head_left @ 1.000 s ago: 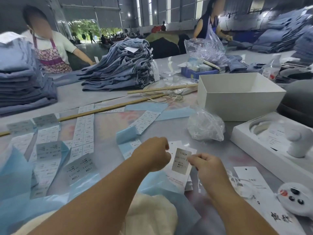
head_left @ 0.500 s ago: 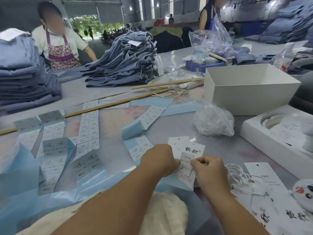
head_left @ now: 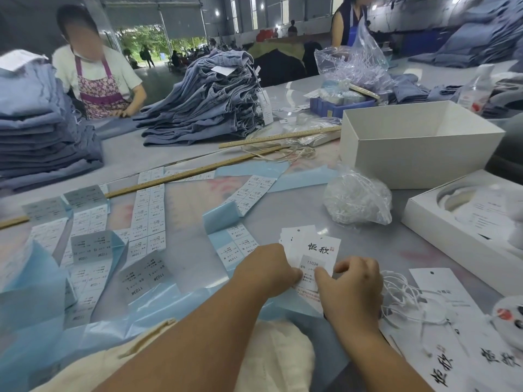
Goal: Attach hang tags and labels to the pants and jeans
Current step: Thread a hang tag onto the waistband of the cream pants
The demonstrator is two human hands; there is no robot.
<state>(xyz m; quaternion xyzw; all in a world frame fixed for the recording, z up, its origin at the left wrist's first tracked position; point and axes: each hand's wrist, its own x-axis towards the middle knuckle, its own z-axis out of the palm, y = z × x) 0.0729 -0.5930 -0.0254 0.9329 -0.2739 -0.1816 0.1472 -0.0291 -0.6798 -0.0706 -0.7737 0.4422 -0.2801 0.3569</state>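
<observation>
A stack of white hang tags (head_left: pixel 321 246) with black brush lettering lies on the table in front of me. A grey size sticker (head_left: pixel 314 265) printed "1103#" sits on the top tag below the lettering. My left hand (head_left: pixel 266 270) pinches the sticker's lower left edge with curled fingers. My right hand (head_left: pixel 352 284) pinches its lower right edge, thumb on top. Sticker sheets (head_left: pixel 148 216) on blue backing spread to the left. Folded jeans (head_left: pixel 209 106) are piled at the back.
Loose white strings (head_left: pixel 404 297) and more hang tags (head_left: pixel 441 292) lie right of my hand. A plastic bag of strings (head_left: pixel 356 199), an open white box (head_left: pixel 418 142) and a tray box (head_left: pixel 441 222) stand at right. Two wooden rulers (head_left: pixel 195 172) cross the middle. Two people work across the table.
The sticker, held up between both hands a second ago, has come down onto the top hang tag. Both hands moved slightly forward with it, and the camera tilted down.
</observation>
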